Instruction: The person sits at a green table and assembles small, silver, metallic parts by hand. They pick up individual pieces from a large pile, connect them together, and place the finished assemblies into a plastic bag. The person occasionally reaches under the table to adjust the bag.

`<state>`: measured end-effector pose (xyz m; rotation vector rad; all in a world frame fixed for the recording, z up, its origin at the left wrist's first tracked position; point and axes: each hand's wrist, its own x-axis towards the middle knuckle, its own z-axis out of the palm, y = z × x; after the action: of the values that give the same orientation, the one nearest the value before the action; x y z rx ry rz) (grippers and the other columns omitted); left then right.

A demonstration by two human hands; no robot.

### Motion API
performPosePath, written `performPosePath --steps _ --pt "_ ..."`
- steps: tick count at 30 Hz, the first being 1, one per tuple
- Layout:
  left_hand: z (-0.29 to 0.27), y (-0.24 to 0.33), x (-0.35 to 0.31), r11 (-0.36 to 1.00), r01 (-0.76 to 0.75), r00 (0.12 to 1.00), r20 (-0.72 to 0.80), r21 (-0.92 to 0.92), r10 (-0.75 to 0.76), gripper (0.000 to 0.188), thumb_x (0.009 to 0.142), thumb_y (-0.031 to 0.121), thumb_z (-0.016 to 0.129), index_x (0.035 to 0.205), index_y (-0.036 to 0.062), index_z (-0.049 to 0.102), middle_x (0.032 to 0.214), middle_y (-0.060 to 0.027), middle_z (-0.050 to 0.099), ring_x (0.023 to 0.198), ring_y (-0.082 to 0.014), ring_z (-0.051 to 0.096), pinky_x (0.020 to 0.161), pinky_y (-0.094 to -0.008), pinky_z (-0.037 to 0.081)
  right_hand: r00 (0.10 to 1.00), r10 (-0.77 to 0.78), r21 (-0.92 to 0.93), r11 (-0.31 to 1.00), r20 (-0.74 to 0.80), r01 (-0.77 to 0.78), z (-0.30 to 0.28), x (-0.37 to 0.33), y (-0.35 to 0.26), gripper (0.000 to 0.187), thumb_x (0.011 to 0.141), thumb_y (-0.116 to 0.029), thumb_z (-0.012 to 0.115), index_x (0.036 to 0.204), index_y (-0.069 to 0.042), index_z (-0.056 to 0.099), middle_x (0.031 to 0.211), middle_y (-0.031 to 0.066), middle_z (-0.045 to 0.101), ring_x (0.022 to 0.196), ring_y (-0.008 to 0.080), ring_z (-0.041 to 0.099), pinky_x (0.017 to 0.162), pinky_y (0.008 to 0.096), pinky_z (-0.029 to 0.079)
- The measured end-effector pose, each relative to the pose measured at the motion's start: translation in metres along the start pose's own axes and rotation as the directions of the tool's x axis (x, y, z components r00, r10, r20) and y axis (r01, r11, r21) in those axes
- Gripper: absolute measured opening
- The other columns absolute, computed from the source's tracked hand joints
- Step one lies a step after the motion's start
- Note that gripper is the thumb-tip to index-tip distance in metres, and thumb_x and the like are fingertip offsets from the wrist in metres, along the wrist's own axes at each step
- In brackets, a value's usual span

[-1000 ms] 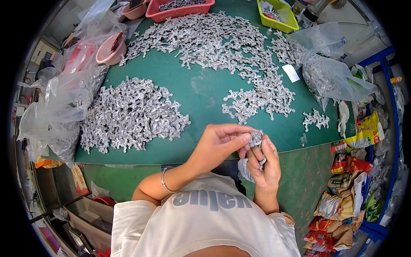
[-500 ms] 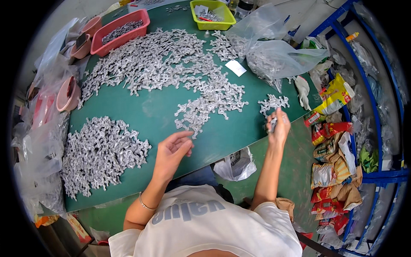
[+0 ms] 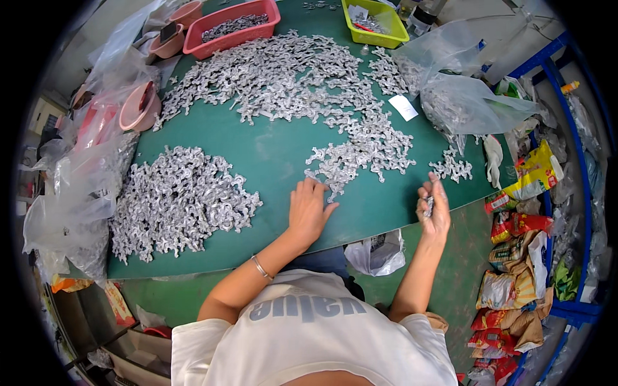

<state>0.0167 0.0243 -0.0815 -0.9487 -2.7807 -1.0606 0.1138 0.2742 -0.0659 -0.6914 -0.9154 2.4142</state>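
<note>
Many small grey metal castings with branching arms are heaped on a green table. My left hand point(image 3: 309, 209) reaches the near edge of the middle spread of castings point(image 3: 357, 154). Its fingertips touch the outermost pieces, and the thumb stands apart from the fingers. Curled at the table's front edge, my right hand point(image 3: 436, 212) holds metal castings point(image 3: 429, 205) between fingers and palm; how many is hidden. Just beyond it lies a small cluster of the same castings point(image 3: 452, 167). A dense separate heap of castings point(image 3: 183, 199) covers the table's left part.
Pink basket point(image 3: 193, 40) and yellow-green basket point(image 3: 376, 38) stand at the back. A clear plastic bag of castings point(image 3: 450, 109), a white paper slip point(image 3: 403, 107) and a white glove point(image 3: 493, 161) lie to the right. Blue shelving point(image 3: 582, 212) borders the right side.
My left hand has moved forward onto the edge of the middle spread, with its palm turned down. My right hand has drawn back slightly from the small cluster. The whole view has shifted.
</note>
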Motion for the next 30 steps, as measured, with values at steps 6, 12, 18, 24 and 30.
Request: performPosePath --steps 6,12,18,24,30 --pt "0.000 -0.004 0.006 1.000 -0.002 0.998 -0.067 -0.017 0.000 0.030 0.070 0.011 0.065 0.096 0.0023 0.053 0.094 -0.0113 0.047 0.088 -0.0275 0.046 0.072 -0.0355 0.036 0.994 0.025 -0.611 0.791 0.108 0.047 0.051 -0.022 0.038 0.025 0.077 -0.006 0.062 0.100 0.003 0.059 0.082 0.0062 0.056 0.052 0.0081 0.050 0.035 0.0179 0.035" --pt "-0.003 -0.003 0.009 0.999 0.047 0.999 -0.005 -0.002 -0.047 0.033 0.072 0.007 0.063 0.103 0.0019 0.054 0.096 -0.0124 0.047 0.089 -0.0287 0.046 0.076 -0.0355 0.037 0.681 -0.246 -0.696 0.034 0.689 0.717 0.073 0.005 0.095 0.014 0.073 -0.005 0.065 0.087 -0.001 0.065 0.072 0.0035 0.058 0.057 0.0085 0.053 0.046 0.0217 0.042" --pt "-0.018 -0.002 0.003 0.973 0.020 0.998 -0.058 -0.231 -0.034 0.037 0.072 0.003 0.064 0.107 0.0018 0.052 0.102 -0.0122 0.048 0.091 -0.0262 0.049 0.078 -0.0337 0.041 0.986 -0.056 -0.805 0.571 0.159 0.162 0.080 -0.011 0.084 0.008 0.073 -0.005 0.066 0.075 0.002 0.063 0.060 0.0015 0.056 0.046 0.0044 0.047 0.039 0.0190 0.035" --pt "-0.035 0.023 -0.001 0.851 -0.111 0.990 -0.132 -0.514 0.049 0.027 0.073 0.000 0.063 0.100 -0.0008 0.056 0.093 -0.0127 0.057 0.079 -0.0233 0.058 0.066 -0.0288 0.047 0.991 0.023 -0.574 0.817 0.132 0.058 0.093 -0.044 0.061 0.010 0.076 -0.004 0.064 0.082 0.005 0.062 0.059 0.0042 0.055 0.046 0.0066 0.047 0.036 0.0172 0.033" --pt "-0.050 0.039 -0.006 0.479 0.116 0.985 0.037 -0.870 -0.171 0.013 0.079 0.000 0.059 0.090 -0.0063 0.060 0.076 -0.0126 0.062 0.061 -0.0169 0.060 0.058 -0.0261 0.050 0.961 -0.028 -0.485 0.859 0.276 0.165 0.104 -0.068 0.043 0.008 0.077 -0.001 0.061 0.082 0.006 0.061 0.069 0.0079 0.057 0.052 0.0082 0.051 0.036 0.0174 0.035"
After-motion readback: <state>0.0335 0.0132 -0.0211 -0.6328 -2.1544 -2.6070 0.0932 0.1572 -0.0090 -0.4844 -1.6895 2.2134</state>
